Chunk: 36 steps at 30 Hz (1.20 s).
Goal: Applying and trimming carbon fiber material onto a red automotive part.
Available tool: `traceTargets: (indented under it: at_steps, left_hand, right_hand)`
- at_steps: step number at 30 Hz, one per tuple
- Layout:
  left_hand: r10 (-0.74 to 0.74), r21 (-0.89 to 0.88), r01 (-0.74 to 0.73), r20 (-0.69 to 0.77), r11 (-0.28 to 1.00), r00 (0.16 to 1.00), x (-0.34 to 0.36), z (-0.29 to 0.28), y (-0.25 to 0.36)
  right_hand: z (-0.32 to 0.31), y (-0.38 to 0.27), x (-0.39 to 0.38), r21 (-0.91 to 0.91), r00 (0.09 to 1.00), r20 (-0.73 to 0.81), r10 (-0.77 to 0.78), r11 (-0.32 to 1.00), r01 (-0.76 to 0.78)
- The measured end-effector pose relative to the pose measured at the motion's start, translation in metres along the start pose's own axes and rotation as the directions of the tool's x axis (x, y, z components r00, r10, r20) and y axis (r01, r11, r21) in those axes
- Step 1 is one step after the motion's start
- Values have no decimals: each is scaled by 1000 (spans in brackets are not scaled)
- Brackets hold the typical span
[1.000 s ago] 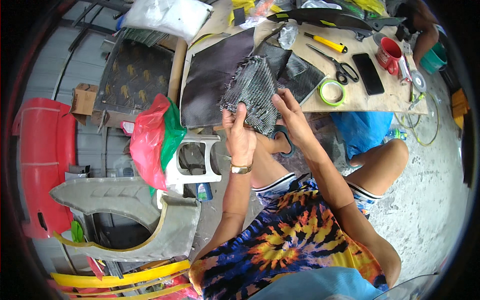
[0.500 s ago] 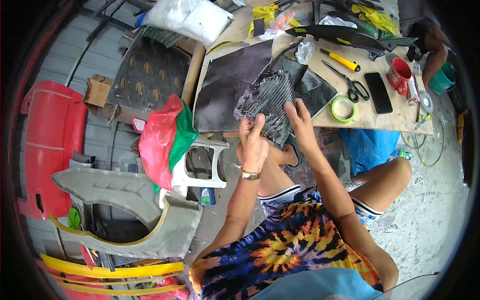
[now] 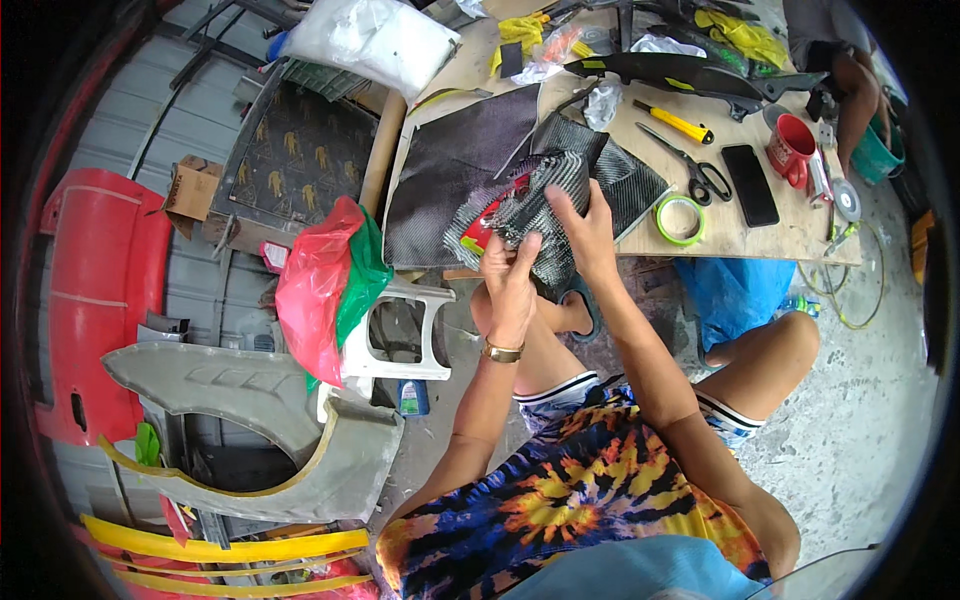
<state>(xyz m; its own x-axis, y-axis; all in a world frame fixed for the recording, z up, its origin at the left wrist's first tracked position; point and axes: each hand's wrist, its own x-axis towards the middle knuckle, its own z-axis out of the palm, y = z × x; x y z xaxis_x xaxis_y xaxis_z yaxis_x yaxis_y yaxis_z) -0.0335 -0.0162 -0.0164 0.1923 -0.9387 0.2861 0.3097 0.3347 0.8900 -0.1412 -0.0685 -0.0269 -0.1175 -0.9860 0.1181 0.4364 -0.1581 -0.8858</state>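
Note:
A piece of grey woven carbon-fibre cloth (image 3: 550, 190) is folded around a red part (image 3: 492, 215) with a yellow-green patch, its full shape hidden. My left hand (image 3: 511, 290) is closed on the near side of this bundle, thumb on top. At the bundle's right side, my right hand (image 3: 588, 235) pinches a raised fold of the cloth between thumb and fingers. Behind the bundle, a flat dark sheet (image 3: 450, 150) lies on the wooden table (image 3: 640, 120), and another piece of carbon-fibre cloth (image 3: 632, 185) lies to the right.
Right on the table are scissors (image 3: 690, 160), a yellow cutter knife (image 3: 675, 122), green tape (image 3: 680, 220), a phone (image 3: 750, 186) and a red mug (image 3: 790, 148). A long black part (image 3: 690, 78) lies behind. Another person's arm (image 3: 858, 100) shows far right. A white stool (image 3: 405, 320) stands left.
The bundle has turned in my hands, and its red part now shows through the opened cloth. My right hand has moved slightly left and up onto a fold of the cloth.

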Motion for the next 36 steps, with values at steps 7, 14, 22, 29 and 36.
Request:
traceTargets:
  at_steps: [7, 14, 22, 29, 36]
  left_hand:
    - [-21, -66, 17, -69, 998, 997, 25, -16, 4]
    - [-28, -176, 17, -59, 984, 998, 42, -2, 22]
    - [-112, -671, 102, 29, 735, 993, 58, -80, 16]
    - [-24, -801, 60, 57, 595, 998, 33, -105, 7]
    - [79, -722, 104, 215, 684, 973, 7, -74, -25]
  right_hand:
    - [-14, -6, 3, 157, 949, 236, 208, 956, -248]
    - [-3, -2, -12, 55, 942, 336, 27, 997, -48]
    - [-45, -27, -46, 49, 898, 439, 15, 998, -40]
    - [-41, -32, -50, 81, 938, 345, -4, 996, -25]
    - [25, -41, -53, -333, 770, 518, -372, 741, 583]
